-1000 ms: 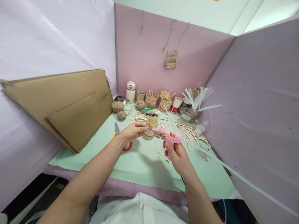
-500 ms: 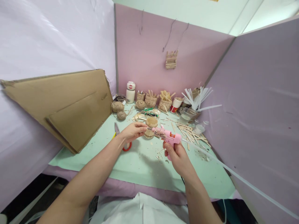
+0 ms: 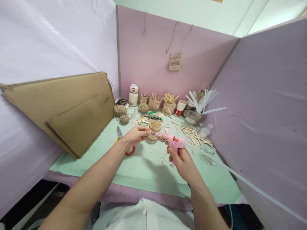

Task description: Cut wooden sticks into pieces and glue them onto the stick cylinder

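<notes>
My right hand [image 3: 181, 159] is wrapped round the handle of a pink hot glue gun [image 3: 176, 142], its nozzle pointing left. A long translucent glue stick [image 3: 230, 168] runs out of its back toward the lower right. My left hand [image 3: 137, 135] is closed in a pinch at the nozzle tip; what its fingers hold is too small to make out. Bits of fibre cling to the gun's front. Just behind the nozzle stands a round jar-like piece [image 3: 155, 126], partly covered by the hand and gun. Scissors [image 3: 130, 150] with a red handle lie partly under my left wrist.
Cardboard sheets [image 3: 79, 115] lean at the left. Twine balls [image 3: 120, 110], a white bottle [image 3: 133, 95], stick-filled baskets [image 3: 169, 103] and a cup [image 3: 180, 108] line the back. Loose wooden sticks [image 3: 198, 137] and a container of glue sticks [image 3: 202, 102] are at the right.
Both hands and the glue gun keep almost the same pose, the nozzle still at the left fingertips. The whole view has shifted very slightly.
</notes>
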`<state>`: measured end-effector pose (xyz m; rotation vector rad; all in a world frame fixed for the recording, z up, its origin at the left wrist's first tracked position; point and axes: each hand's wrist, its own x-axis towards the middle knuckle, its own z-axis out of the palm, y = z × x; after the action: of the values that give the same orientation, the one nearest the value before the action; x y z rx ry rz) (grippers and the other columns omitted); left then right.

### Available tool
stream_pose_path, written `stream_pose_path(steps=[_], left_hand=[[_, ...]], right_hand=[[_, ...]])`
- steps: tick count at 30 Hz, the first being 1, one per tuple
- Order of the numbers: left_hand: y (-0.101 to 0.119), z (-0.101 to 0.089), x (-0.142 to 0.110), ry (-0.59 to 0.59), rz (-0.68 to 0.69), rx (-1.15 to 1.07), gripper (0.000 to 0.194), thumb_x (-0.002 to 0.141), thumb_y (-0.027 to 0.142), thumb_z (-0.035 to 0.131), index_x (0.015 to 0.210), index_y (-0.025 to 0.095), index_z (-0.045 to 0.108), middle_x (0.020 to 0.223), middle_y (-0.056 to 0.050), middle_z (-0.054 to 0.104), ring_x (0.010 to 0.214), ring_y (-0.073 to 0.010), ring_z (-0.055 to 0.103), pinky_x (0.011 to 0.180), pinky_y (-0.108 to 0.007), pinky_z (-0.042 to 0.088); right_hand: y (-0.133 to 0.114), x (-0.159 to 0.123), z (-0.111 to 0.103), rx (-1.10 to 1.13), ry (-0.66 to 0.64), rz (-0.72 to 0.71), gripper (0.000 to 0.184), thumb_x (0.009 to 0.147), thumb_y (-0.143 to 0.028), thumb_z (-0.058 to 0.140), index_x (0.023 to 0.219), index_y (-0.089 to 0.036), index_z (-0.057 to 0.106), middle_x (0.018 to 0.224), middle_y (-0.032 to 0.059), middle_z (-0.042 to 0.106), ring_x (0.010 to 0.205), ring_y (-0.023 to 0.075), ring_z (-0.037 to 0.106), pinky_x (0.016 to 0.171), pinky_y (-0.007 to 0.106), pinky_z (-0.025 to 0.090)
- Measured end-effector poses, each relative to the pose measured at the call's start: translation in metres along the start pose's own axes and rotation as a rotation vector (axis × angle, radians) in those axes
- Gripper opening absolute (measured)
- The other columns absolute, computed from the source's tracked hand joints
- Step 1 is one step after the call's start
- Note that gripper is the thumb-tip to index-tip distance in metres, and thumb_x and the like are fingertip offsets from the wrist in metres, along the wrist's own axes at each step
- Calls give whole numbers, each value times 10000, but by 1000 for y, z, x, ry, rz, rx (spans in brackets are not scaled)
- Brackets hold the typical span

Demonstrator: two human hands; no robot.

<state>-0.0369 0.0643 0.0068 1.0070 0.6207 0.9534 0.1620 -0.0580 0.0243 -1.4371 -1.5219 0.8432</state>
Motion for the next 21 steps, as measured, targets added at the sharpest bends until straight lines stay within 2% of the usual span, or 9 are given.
stream_pose_path(steps=[5,9,13,15,18,21], left_hand=[[3,0,0,27,-7,-26,233,528,218,817,704,126,697,661,-20,618,616,-63,519,565,-186,375],[8,-2,0,111,35,-93,243,508,210,826,694,131,692,644,-9,600,602,-57,507,536,-172,370],[11,-4,0,129,66,-108,244,514,224,823,682,119,682,599,7,556,575,-45,475,512,-159,359],[11,-4,0,127,63,-101,241,519,229,820,682,120,679,591,12,547,569,-41,470,512,-160,358],[11,-4,1,139,60,-101,249,515,235,823,683,122,677,598,11,548,572,-44,473,513,-165,360],[12,-4,1,145,67,-103,263,510,244,826,685,116,677,602,8,538,574,-46,465,498,-159,348]], right_hand=[[2,-2,-2,9,-14,29,322,834,-495,481,930,-194,547,736,14,543,602,156,508,556,298,424],[4,6,-9,94,31,93,372,816,-533,487,872,-176,575,742,30,562,570,136,509,509,270,417],[22,40,-20,320,261,159,362,764,-539,548,846,-187,566,798,44,591,587,131,522,509,263,460],[35,65,-25,387,342,246,316,732,-509,579,757,-196,549,719,22,583,545,123,511,486,258,455],[54,100,-31,374,332,290,281,694,-458,613,657,-190,541,558,-4,530,463,116,457,406,239,385],[69,119,-34,344,302,292,224,644,-373,660,658,-161,589,512,-11,522,450,114,448,379,219,313]])
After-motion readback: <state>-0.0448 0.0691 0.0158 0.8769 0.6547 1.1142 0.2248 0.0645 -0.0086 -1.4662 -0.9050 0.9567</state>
